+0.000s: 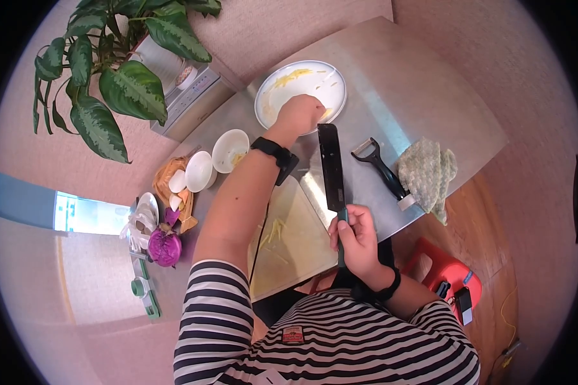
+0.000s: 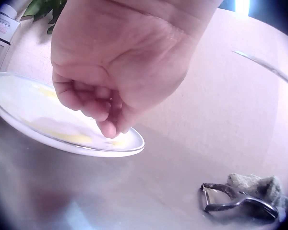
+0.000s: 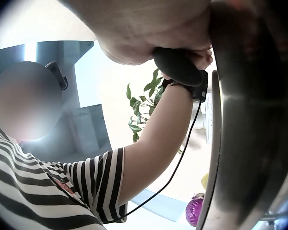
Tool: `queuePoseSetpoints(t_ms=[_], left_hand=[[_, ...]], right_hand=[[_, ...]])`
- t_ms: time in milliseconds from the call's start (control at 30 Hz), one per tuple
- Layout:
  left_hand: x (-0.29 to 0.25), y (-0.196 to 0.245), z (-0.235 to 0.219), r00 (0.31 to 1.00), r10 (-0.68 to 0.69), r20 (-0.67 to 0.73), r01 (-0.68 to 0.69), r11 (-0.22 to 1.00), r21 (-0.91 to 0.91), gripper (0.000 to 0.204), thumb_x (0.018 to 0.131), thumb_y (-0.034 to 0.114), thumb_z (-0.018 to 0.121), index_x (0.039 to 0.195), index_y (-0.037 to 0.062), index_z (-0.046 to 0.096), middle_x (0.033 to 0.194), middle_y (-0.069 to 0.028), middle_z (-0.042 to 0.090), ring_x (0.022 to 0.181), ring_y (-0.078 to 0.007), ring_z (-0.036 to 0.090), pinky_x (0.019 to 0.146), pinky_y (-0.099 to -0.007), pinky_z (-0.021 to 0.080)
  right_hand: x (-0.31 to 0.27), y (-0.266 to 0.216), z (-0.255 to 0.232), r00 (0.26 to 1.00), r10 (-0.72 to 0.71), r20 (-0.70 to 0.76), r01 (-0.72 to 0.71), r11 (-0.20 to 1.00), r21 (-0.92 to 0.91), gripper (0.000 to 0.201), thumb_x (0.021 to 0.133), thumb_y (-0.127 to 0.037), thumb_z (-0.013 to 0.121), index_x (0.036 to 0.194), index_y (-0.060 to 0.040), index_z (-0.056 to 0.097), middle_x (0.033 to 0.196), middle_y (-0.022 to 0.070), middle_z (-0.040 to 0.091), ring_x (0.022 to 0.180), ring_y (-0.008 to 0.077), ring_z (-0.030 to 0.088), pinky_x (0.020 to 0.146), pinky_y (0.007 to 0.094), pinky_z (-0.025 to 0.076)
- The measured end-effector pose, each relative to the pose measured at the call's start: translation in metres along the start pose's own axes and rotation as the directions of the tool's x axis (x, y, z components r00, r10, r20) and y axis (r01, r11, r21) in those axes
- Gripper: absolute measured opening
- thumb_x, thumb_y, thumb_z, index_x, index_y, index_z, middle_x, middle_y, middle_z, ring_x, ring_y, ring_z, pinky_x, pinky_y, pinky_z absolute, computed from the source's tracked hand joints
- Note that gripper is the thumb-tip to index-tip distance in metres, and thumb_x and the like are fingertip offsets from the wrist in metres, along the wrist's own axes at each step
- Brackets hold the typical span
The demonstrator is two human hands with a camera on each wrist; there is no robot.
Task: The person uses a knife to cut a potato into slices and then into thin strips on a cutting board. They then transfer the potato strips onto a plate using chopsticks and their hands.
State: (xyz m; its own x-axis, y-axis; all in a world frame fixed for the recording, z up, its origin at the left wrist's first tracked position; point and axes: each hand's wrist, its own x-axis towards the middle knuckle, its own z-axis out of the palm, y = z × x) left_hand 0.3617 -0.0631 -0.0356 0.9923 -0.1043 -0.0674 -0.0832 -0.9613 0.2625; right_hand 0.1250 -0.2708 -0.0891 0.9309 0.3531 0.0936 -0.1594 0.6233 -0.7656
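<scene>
Table (image 1: 430,77), grey and smooth, carries everything and reaches well past the plate (image 1: 305,85) on the right; on such a surface the plate would probably slide if nudged, so a light touch from above looks better than a sideways push. The cutting board (image 1: 298,240) lies on the near side of the plate, between it and the person. The plate itself is white and round, and strips would sit best, I judge, laid flat well inside its rim. The knife (image 1: 333,173) points toward the plate's near right edge, gripped on the person's side of it by the right hand (image 1: 360,240), fingers curled round the handle. The blade seems raised off the table, so it is wise to steady it well away from the other arm, or set it down. The left hand (image 1: 300,114) reaches over the near part of the plate, thumb and fingertips drawn together; whether they pinch a strip I cannot tell. Low fingertips and a small, slow release should scatter less. Smallest, the yellow strips (image 1: 291,76) lie mainly along the far side of the plate, a few by the fingertips, and others on the cutting board, nearer the person than the plate.
</scene>
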Motion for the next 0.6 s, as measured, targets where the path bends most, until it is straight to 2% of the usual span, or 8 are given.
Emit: queuePoseSetpoints(t_ms=[167,233,367,433,467,533,600], left_hand=[[-0.021,-0.011,-0.004,0.998,0.061,-0.027,-0.063,0.994,-0.094,0.026,0.089,0.026,0.063,0.098,0.0031,0.073,0.089,-0.0174,0.071,0.083,-0.0317,0.068,0.077,-0.0372,0.052],[-0.038,-0.012,-0.008,0.983,0.066,-0.17,-0.1,0.975,-0.196,0.023,0.088,0.023,0.064,0.096,0.0036,0.074,0.087,-0.0161,0.072,0.082,-0.0294,0.069,0.076,-0.0368,0.052],[-0.085,-0.013,-0.032,0.969,0.096,-0.229,-0.135,0.977,-0.162,0.024,0.086,0.026,0.061,0.092,0.0063,0.073,0.088,-0.0155,0.07,0.083,-0.0352,0.066,0.073,-0.043,0.052],[-0.121,-0.008,-0.051,0.996,0.002,-0.085,-0.012,0.994,-0.108,0.024,0.085,0.026,0.061,0.091,0.0063,0.074,0.089,-0.0161,0.07,0.084,-0.0352,0.067,0.074,-0.0439,0.052],[-0.138,-0.008,-0.058,0.996,-0.001,-0.094,-0.009,0.994,-0.112,0.024,0.085,0.026,0.061,0.091,0.0063,0.074,0.089,-0.0161,0.07,0.084,-0.0352,0.067,0.074,-0.0439,0.052],[-0.174,-0.008,-0.065,0.999,-0.051,-0.006,0.051,0.997,0.049,0.025,0.087,0.025,0.064,0.093,0.0025,0.072,0.087,-0.0163,0.07,0.08,-0.0316,0.067,0.073,-0.0387,0.052],[-0.209,-0.007,-0.064,0.993,-0.119,0.004,0.119,0.992,0.036,0.024,0.086,0.025,0.064,0.091,0.0026,0.072,0.087,-0.0164,0.07,0.081,-0.0327,0.067,0.074,-0.0403,0.052]], right_hand=[[0.0,-0.002,0.003,1.0,0.003,-0.008,-0.004,0.998,-0.067,0.021,0.102,-0.002,0.045,0.122,-0.0047,0.038,0.089,0.008,0.057,0.065,0.0094,0.053,0.057,0.0232,0.044],[0.001,-0.001,0.004,1.0,0.003,-0.005,-0.003,0.996,-0.09,0.021,0.102,-0.002,0.045,0.121,-0.0042,0.038,0.089,0.0077,0.057,0.065,0.0091,0.053,0.057,0.0232,0.044],[0.001,-0.001,0.005,1.0,0.006,-0.022,-0.009,0.991,-0.136,0.021,0.102,-0.004,0.047,0.121,-0.0032,0.039,0.088,0.007,0.057,0.063,0.0086,0.053,0.057,0.023,0.044],[0.0,0.002,0.004,1.0,0.004,-0.023,-0.008,0.986,-0.169,0.021,0.102,-0.005,0.047,0.121,-0.003,0.039,0.088,0.0068,0.057,0.063,0.0084,0.053,0.056,0.0229,0.044],[0.001,0.005,0.003,1.0,-0.009,-0.024,0.004,0.984,-0.179,0.022,0.102,-0.005,0.048,0.122,-0.0034,0.039,0.089,0.0068,0.057,0.063,0.0083,0.052,0.056,0.0229,0.044],[-0.001,0.004,0.004,1.0,-0.007,-0.024,0.002,0.981,-0.193,0.023,0.101,-0.005,0.048,0.123,-0.0037,0.039,0.089,0.0068,0.058,0.063,0.0082,0.052,0.056,0.0228,0.044],[-0.001,0.004,0.006,0.999,-0.022,-0.04,0.014,0.979,-0.204,0.025,0.101,-0.005,0.049,0.124,-0.0042,0.039,0.088,0.0067,0.058,0.062,0.0082,0.052,0.055,0.0225,0.044]])
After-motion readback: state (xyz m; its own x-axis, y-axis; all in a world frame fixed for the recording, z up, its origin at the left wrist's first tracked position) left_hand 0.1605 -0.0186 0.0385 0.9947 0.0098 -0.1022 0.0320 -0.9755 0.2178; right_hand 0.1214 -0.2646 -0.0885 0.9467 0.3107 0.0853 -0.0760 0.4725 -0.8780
